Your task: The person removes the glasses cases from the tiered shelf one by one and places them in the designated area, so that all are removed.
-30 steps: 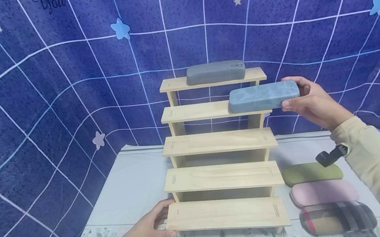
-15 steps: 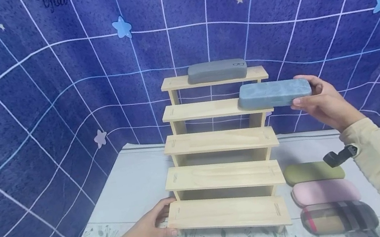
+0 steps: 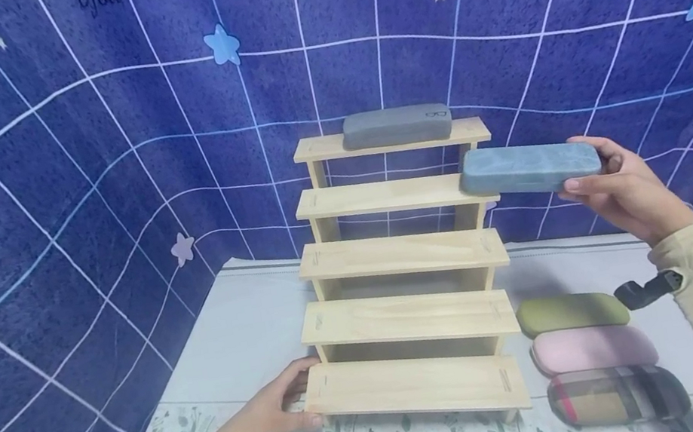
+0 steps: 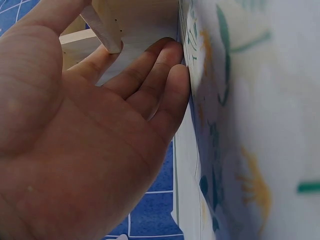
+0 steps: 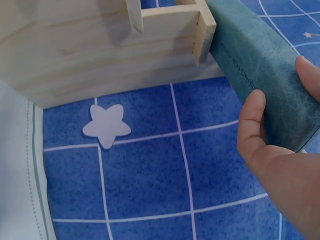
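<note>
My right hand [image 3: 636, 198] pinches the right end of a blue glasses case [image 3: 520, 168], thumb in front and fingers behind. The case's left end overlaps the right end of the second-highest step of a stepped wooden rack [image 3: 416, 388]; most of the case juts out past it. In the right wrist view, small lettering shows on the case [image 5: 270, 70], beside the rack's end. My left hand [image 3: 259, 418] grips the left end of the lowest step. In the left wrist view, its lower fingers [image 4: 172, 95] lie against the flowered cloth.
A grey glasses case [image 3: 396, 126] rests on the top step. Right of the rack lie a green case [image 3: 569, 313], a pink case [image 3: 592, 349] and a plaid case [image 3: 617, 396] on the cloth-covered table [image 3: 230, 342]. A blue grid curtain [image 3: 197, 103] hangs behind.
The blue glasses case has slid rightward in my right hand, from lying largely over the second-highest step to mostly beyond its end. My left hand has stayed at the lowest step.
</note>
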Demonstrator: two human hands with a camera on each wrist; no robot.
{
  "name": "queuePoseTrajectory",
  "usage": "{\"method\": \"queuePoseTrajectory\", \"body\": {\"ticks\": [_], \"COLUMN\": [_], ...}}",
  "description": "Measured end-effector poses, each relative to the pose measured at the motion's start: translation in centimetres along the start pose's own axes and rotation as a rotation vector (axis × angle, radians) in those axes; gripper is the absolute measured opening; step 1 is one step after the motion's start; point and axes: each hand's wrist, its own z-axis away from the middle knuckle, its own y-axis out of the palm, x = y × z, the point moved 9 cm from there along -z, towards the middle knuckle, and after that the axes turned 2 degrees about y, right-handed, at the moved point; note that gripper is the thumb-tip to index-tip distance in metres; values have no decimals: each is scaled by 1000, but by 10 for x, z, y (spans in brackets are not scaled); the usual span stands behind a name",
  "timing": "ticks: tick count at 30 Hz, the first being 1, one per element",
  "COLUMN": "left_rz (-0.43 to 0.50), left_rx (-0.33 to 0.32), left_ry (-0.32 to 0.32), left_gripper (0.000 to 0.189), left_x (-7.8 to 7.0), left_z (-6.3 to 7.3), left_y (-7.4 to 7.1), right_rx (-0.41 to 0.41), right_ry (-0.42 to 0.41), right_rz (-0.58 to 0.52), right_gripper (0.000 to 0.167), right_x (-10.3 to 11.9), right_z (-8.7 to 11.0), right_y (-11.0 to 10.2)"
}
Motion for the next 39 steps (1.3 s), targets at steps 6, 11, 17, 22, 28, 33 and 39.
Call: {"method": "queuePoseTrajectory", "body": {"ticks": [6, 11, 17, 22, 28, 33, 39], "left_rz": [0, -12, -2, -6, -2, -24, -48], "left_rx": [-2, -7, -8, -14, -7, -14, 0], "left_ry": [-13, -35, -22, -15, -7, 8, 14], "left_gripper": [76, 76, 77, 77, 77, 77, 78], "left_x": [-1, 0, 1, 3, 4, 4, 3], "left_z": [0, 6, 13, 16, 13, 4, 0], "left_y": [0, 3, 7, 9, 8, -2, -6], "right_rx": [14, 12, 7, 8, -34, -62, -62], "right_ry": [-13, -3, -14, -22, 0, 43, 70], "right_rz": [-35, -37, -53, -97, -8, 67, 148], "right_gripper": [58, 58, 58, 59, 60, 61, 60], "right_x": [4, 0, -2, -4, -11, -21, -29], "right_z": [11, 21, 30, 37, 48, 59, 68], "right_y": [-12, -23, -34, -46, -62, -76, -88]}}
